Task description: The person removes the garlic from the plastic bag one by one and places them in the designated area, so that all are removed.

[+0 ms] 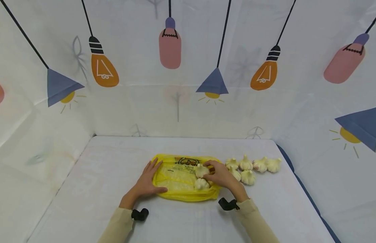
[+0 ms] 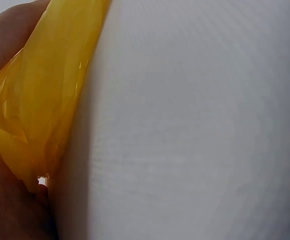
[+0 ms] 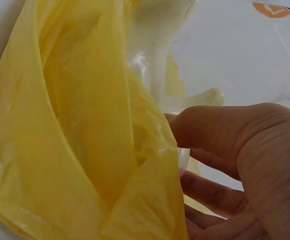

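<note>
A yellow plastic bag (image 1: 178, 179) with dark print lies flat on the white table. My left hand (image 1: 146, 180) rests on its left edge, fingers spread and straight, the thumb along the near side. With the fingers and thumb of my right hand (image 1: 221, 173) I grip a white garlic bulb (image 1: 201, 170) at the bag's right part. Just nearer to me sits a second garlic bulb (image 1: 201, 184) within the bag's folds. In the right wrist view, the bag (image 3: 80, 130) hides part of the pale bulbs and my fingertips.
Several garlic bulbs (image 1: 248, 177) lie grouped on the table (image 1: 115, 158) right of my right hand. Behind stands a white fabric wall (image 1: 130, 111) printed with hanging lamps. Black wrist cameras (image 1: 140, 214) sit on both sleeves.
</note>
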{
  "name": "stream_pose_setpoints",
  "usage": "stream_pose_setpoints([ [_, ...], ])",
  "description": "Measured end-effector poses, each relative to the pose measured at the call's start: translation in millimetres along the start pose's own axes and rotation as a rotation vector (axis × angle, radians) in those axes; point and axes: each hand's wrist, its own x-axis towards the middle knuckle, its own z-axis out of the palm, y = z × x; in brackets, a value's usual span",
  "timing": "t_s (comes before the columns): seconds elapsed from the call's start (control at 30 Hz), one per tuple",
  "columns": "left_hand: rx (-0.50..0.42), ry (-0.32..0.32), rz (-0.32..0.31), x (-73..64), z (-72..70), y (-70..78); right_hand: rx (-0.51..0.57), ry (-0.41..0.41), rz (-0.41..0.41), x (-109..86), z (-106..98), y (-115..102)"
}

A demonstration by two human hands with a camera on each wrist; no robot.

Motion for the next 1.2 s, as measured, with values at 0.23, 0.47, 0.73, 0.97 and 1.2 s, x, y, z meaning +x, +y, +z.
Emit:
stream_pose_setpoints([
  [0.23,0.009,-0.017,-0.013,1.2,-0.8,2.5,0.053,0.052,0.035,-3.5,-0.2,0.4],
  [0.47,0.010,-0.027,-0.029,1.8,-1.1,2.9,0.060,0.109,0.043,-4.8,0.5,-0.2],
  [0.73,0.006,-0.019,-0.025,2.2,-0.6,0.9,0.115,0.158,0.046,-10.3,-1.0,-1.3],
  [0.97,0.007,-0.016,-0.026,2.4,-0.1,0.6,0.177,0.205,0.069,-18.7,-1.9,-0.3],
  [1.2,0.021,-0.012,-0.030,1.8,0.5,0.0,0.185,0.262,0.086,-29.1,-4.9,-2.4],
])
